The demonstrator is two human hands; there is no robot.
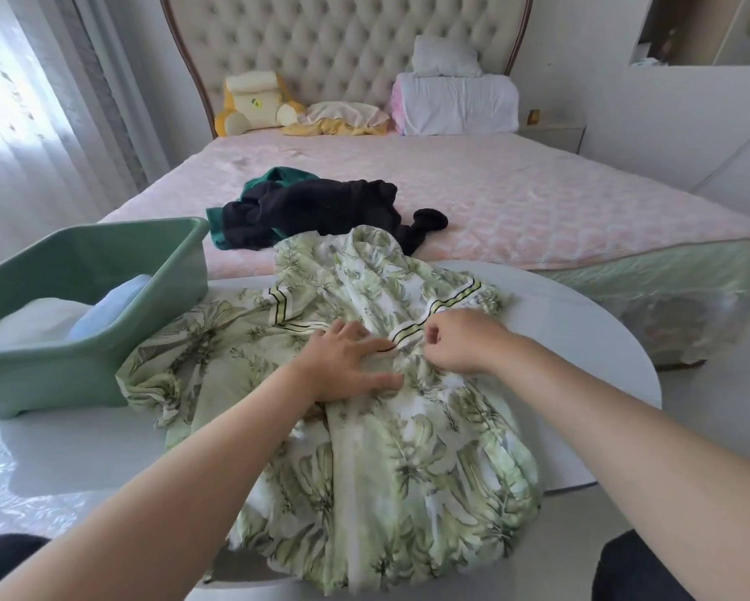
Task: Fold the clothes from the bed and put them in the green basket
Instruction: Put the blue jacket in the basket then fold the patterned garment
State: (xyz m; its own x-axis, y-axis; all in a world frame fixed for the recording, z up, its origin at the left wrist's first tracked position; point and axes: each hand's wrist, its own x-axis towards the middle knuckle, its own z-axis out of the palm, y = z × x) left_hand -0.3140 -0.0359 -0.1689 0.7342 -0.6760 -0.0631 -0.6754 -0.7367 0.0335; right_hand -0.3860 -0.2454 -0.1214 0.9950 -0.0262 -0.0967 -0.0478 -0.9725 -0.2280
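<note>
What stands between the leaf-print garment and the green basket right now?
Nothing visible. The leaf-print garment lies on the white table, its sleeve next to the green basket. The basket is open-topped and holds folded white and blue items. The left hand presses the garment; the right hand pinches it.

Lighting: bright, soft daylight from the sheer curtain (22, 106) at left, which is blown out white.
Glare: patterned reflections on the glossy white table (35, 466).
Shadows: faint, diffuse, beside the green basket (104, 375).
Distortion: wide-angle bowing at the edges; the bed (538, 201) sides splay.
Sharpness: mildly soft throughout.
</note>
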